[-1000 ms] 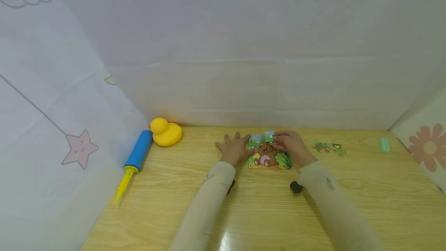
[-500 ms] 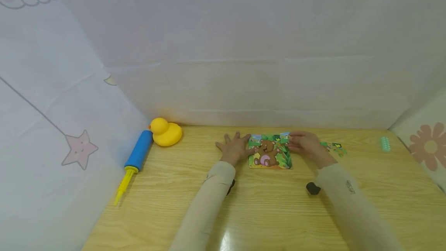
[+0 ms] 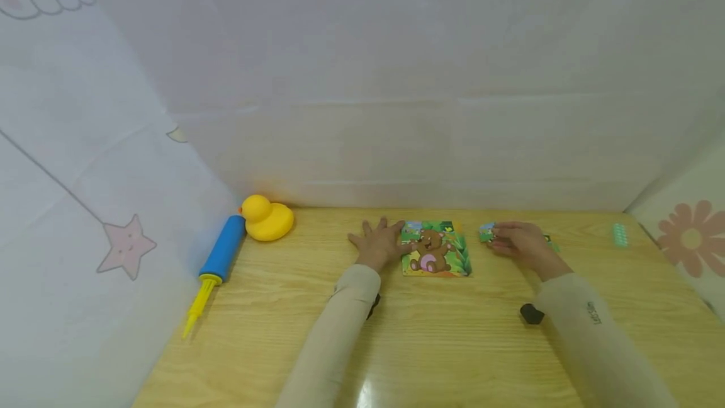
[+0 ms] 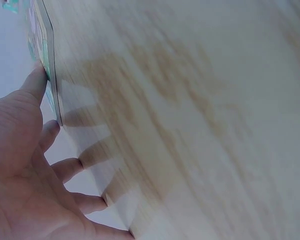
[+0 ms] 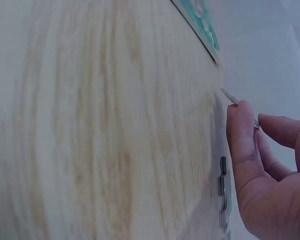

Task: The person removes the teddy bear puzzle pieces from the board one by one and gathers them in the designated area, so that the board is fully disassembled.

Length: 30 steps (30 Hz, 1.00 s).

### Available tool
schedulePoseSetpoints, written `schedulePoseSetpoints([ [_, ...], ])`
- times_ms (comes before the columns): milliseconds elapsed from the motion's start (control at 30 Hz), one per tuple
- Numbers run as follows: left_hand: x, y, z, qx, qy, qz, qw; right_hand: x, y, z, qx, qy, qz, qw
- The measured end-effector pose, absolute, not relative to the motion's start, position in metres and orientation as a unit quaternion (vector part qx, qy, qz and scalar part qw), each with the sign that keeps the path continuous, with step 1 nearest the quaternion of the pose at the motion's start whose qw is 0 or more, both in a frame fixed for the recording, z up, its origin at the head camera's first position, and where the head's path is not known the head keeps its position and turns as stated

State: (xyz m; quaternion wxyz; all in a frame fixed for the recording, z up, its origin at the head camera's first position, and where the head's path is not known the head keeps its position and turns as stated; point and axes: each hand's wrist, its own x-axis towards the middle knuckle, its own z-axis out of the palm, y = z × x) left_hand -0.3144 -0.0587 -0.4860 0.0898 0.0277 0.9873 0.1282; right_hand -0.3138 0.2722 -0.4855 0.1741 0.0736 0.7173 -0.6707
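My left hand (image 3: 376, 246) lies with fingers spread on the table, its thumb on the left edge of a jigsaw puzzle board (image 3: 435, 263) picturing a brown bear. In the left wrist view the thumb (image 4: 36, 82) meets the rim of the board (image 4: 51, 55), and the other fingertips rest on the wood. To the right of the board, my right hand (image 3: 525, 247) pinches a small blue and green puzzle piece (image 3: 485, 232) between thumb and fingers. The right wrist view shows that piece (image 5: 228, 96) edge-on, held above the table. Loose puzzle pieces (image 5: 223, 182) lie beneath this hand, partly hidden.
A yellow toy duck (image 3: 267, 219) and a blue hand pump (image 3: 223, 250) with a yellow nozzle lie at the left. A small mint-green studded object (image 3: 620, 235) sits far right. White printed sheets (image 3: 362, 162) enclose the wooden table (image 3: 430, 345) at back and sides.
My right hand has moved right, from over the board's top edge to beside the loose pieces, carrying the puzzle piece. The left hand stays in place on the board's edge.
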Motion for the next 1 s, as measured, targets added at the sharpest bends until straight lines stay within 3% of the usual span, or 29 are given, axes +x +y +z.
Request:
schedulePoseSetpoints([
  [1000, -0.317, -0.06, -0.489, 0.037, 0.988, 0.118, 0.09, -0.31, 0.296, -0.478, 0.065, 0.785, -0.594, 0.162],
])
